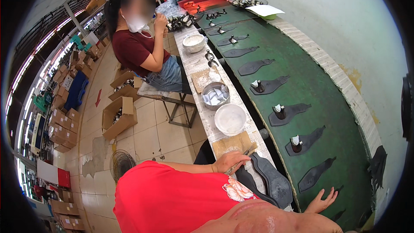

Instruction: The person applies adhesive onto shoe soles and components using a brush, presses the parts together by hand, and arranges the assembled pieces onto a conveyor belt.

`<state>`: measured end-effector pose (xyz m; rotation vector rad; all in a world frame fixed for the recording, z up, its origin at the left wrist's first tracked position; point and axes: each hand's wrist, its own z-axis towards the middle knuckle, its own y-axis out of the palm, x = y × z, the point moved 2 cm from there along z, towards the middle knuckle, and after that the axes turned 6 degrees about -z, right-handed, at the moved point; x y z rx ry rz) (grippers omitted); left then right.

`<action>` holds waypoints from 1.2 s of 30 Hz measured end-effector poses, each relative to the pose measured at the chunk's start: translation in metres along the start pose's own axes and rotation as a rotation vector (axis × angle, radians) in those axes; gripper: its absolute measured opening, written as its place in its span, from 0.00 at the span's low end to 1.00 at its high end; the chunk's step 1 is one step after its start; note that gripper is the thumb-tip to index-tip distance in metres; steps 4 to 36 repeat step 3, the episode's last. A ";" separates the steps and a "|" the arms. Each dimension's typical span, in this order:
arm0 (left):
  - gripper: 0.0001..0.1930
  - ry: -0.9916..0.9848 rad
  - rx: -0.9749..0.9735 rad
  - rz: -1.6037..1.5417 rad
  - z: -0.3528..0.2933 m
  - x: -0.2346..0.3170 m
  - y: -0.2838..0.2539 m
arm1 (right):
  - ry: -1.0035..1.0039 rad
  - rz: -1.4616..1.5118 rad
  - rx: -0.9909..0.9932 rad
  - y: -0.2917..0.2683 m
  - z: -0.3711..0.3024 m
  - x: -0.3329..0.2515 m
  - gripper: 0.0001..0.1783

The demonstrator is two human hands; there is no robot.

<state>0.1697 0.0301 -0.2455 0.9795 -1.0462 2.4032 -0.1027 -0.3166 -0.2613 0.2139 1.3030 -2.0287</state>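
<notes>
My left hand (232,162) is closed around a small brush (250,148), its tip pointing toward a tan board (233,143). Beside that hand, black shoe soles (278,185) lie on the narrow white bench, partly covered by my body. My right hand (322,201) reaches over the green conveyor belt (276,146), fingers spread, with nothing seen in them. Near its fingertips is the end of a dark piece (339,188). A flat black sole (317,174) lies just beyond that hand.
A white bowl (230,119) and a metal bowl of white pieces (215,94) stand on the bench. Further soles, some with a small dark-and-white part (296,143), line the belt. A co-worker (136,39) sits at the far left. Cardboard boxes (120,117) and a fan (122,165) stand on the floor.
</notes>
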 end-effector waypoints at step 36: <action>0.18 0.012 -0.014 -0.003 0.005 -0.002 -0.002 | 0.023 0.026 -0.015 0.000 0.001 -0.004 0.23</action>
